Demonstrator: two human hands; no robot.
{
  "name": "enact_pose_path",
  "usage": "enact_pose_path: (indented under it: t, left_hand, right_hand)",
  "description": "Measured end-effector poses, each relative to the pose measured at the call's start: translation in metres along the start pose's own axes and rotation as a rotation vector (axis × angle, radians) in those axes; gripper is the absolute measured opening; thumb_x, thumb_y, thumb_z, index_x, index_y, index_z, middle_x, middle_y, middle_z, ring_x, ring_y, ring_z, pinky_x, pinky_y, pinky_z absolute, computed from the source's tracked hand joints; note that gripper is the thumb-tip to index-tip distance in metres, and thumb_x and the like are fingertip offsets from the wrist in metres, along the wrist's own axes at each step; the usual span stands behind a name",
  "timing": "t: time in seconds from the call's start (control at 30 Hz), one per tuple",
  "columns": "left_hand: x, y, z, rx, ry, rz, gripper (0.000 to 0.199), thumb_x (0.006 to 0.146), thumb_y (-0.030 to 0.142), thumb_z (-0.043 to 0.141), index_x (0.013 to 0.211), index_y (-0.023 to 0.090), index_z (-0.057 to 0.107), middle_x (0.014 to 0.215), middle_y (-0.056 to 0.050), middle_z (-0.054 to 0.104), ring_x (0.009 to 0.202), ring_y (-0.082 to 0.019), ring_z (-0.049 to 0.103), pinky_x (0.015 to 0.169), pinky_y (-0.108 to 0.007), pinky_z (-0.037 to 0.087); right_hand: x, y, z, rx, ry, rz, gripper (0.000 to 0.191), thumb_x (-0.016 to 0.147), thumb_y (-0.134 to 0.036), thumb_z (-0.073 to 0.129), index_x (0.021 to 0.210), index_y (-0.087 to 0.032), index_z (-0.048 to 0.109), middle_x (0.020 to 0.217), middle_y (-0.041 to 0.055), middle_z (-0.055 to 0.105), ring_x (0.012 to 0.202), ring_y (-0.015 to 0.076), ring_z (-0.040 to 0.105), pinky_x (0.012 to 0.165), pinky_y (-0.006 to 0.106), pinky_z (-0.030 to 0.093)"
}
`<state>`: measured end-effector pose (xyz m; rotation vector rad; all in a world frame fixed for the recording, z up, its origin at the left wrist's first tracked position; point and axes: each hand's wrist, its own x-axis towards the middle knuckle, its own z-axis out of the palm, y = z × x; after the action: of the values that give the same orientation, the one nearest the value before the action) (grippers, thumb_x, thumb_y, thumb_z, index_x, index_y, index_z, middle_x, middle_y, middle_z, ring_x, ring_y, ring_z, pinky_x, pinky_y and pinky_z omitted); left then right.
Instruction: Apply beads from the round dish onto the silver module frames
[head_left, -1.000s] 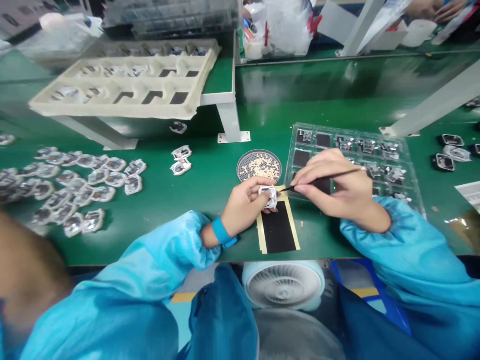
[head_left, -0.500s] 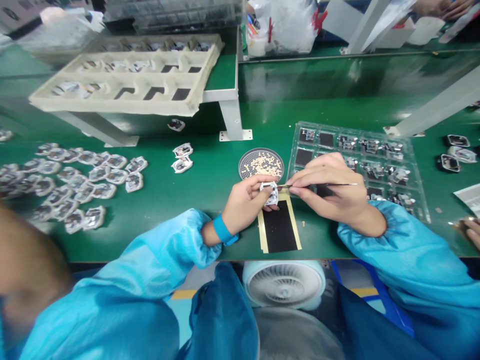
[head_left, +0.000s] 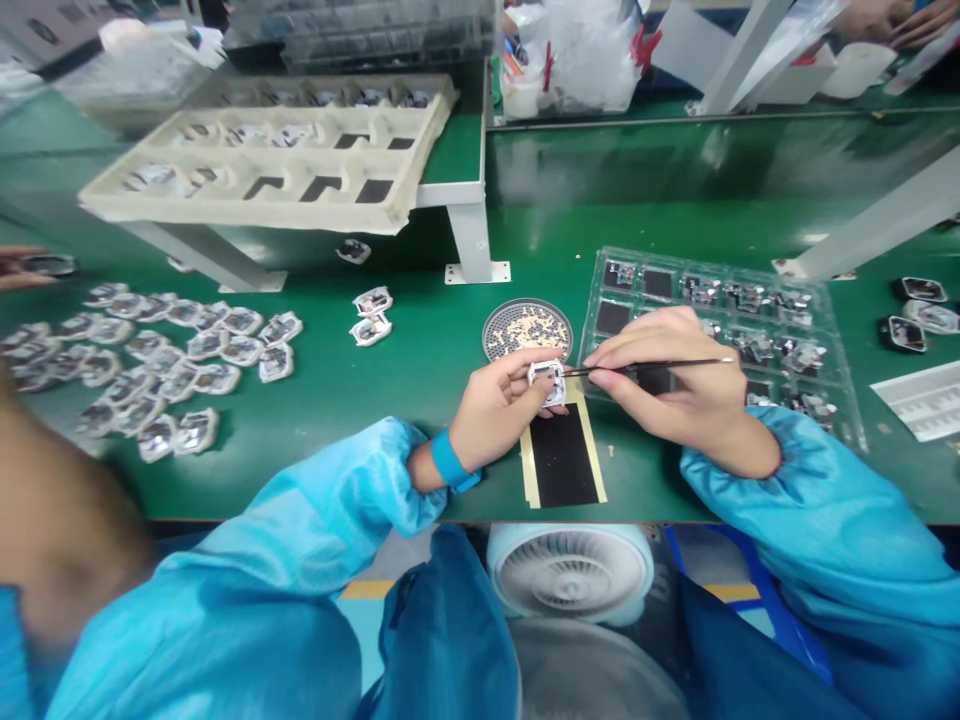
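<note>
Between the thumb and fingers of my left hand (head_left: 499, 405) is a small white housing (head_left: 553, 396) with dark parts inside. My right hand (head_left: 675, 380) is closed in a pinch on dark tweezers (head_left: 645, 366), whose tips reach the housing's right side. Whether the tips hold a small piece is too fine to see. Just beyond the housing lies a round grey dish (head_left: 489, 335) of tiny tan pieces. Below the hands is a black pad (head_left: 564, 455) edged with yellow tape. Partly behind my right hand sits a clear compartment tray (head_left: 844, 385) with small electronic parts.
Many similar white housings (head_left: 180, 380) lie at left, two more (head_left: 372, 328) nearer the middle. A cream tray (head_left: 262, 212) rests on a raised shelf with a metal leg (head_left: 472, 245). Another person's arm (head_left: 60, 500) is at left. A fan (head_left: 574, 575) stands below the table edge.
The whole view has shifted slightly. My hands keep the housing and tweezers together. Another person's hand with a dark part appears at far left; the hand at the right edge is gone.
</note>
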<state>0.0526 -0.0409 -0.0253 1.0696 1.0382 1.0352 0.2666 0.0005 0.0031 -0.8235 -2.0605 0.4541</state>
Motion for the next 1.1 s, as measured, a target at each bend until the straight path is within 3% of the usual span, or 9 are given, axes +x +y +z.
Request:
enact_pose_path:
  t: [0.27,0.43,0.6,0.83,0.9,0.97,1.03,1.1]
  left_hand:
    - [-0.001,0.004,-0.002,0.041,0.003,0.039,0.044,0.093,0.037,0.066,0.132,0.016,0.062,0.119,-0.014,0.073,0.077,-0.019,0.074,0.057,-0.023,0.055]
    - [-0.001,0.004,-0.002,0.066,0.009,0.045,0.043,0.096,0.037,0.063,0.134,0.017,0.063,0.119,-0.013,0.073,0.077,-0.019,0.075,0.056,-0.024,0.055]
    - [0.000,0.005,-0.003,0.070,0.039,0.030,0.044,0.094,0.037,0.064,0.133,0.018,0.064,0.119,-0.012,0.073,0.078,-0.019,0.074,0.055,-0.023,0.054]
    - [0.007,0.009,-0.009,-0.127,-0.025,-0.130,0.046,0.089,0.036,0.070,0.126,0.011,0.064,0.114,-0.018,0.073,0.071,-0.021,0.075,0.049,-0.021,0.050]
    - [0.007,0.011,-0.011,-0.140,-0.017,-0.136,0.044,0.086,0.032,0.072,0.124,0.011,0.062,0.114,-0.017,0.073,0.074,-0.020,0.075,0.054,-0.021,0.054]
    - [0.008,0.011,-0.013,-0.144,-0.009,-0.120,0.044,0.081,0.026,0.076,0.119,0.012,0.060,0.113,-0.014,0.073,0.078,-0.020,0.075,0.061,-0.023,0.058]
    - [0.009,0.011,-0.014,-0.150,-0.015,-0.104,0.046,0.075,0.022,0.080,0.113,0.014,0.055,0.109,-0.012,0.073,0.080,-0.020,0.075,0.068,-0.027,0.061]
    - [0.010,0.009,-0.014,-0.144,-0.025,-0.079,0.046,0.073,0.022,0.081,0.107,0.016,0.051,0.103,-0.009,0.072,0.081,-0.020,0.075,0.072,-0.031,0.063]
  right_hand:
    - [-0.001,0.005,0.002,0.153,0.109,0.159,0.013,0.082,-0.033,0.076,0.092,-0.027,0.070,0.092,0.0028,0.073,0.090,0.0217,0.070,0.088,0.045,0.058]
    - [0.000,0.004,0.003,0.143,0.067,0.118,0.015,0.080,-0.027,0.079,0.092,-0.026,0.071,0.092,0.0026,0.073,0.089,0.0203,0.070,0.089,0.043,0.057]
    - [0.002,0.003,0.001,0.158,-0.014,0.126,0.014,0.080,-0.029,0.079,0.091,-0.024,0.072,0.091,0.0034,0.073,0.089,0.0192,0.069,0.089,0.041,0.057]
    - [0.015,0.012,-0.014,0.555,-0.308,0.329,0.025,0.085,-0.039,0.074,0.089,-0.017,0.063,0.093,0.0055,0.073,0.090,0.0143,0.071,0.085,0.030,0.059]
    - [0.021,0.022,-0.024,0.573,-0.204,0.360,0.034,0.090,-0.050,0.066,0.088,-0.017,0.057,0.090,0.0057,0.072,0.085,0.0138,0.070,0.083,0.030,0.058]
    - [0.026,0.039,-0.039,0.492,0.033,0.387,0.043,0.096,-0.061,0.050,0.090,-0.018,0.054,0.090,0.0056,0.071,0.082,0.0135,0.068,0.081,0.031,0.057]
    - [0.029,0.059,-0.056,0.270,0.253,0.423,0.047,0.098,-0.064,0.040,0.099,-0.020,0.056,0.088,0.0047,0.068,0.076,0.0129,0.065,0.074,0.029,0.055]
    - [0.030,0.080,-0.067,-0.068,0.297,0.507,0.049,0.097,-0.063,0.041,0.102,-0.019,0.063,0.083,0.0053,0.067,0.075,0.0140,0.062,0.070,0.028,0.050]
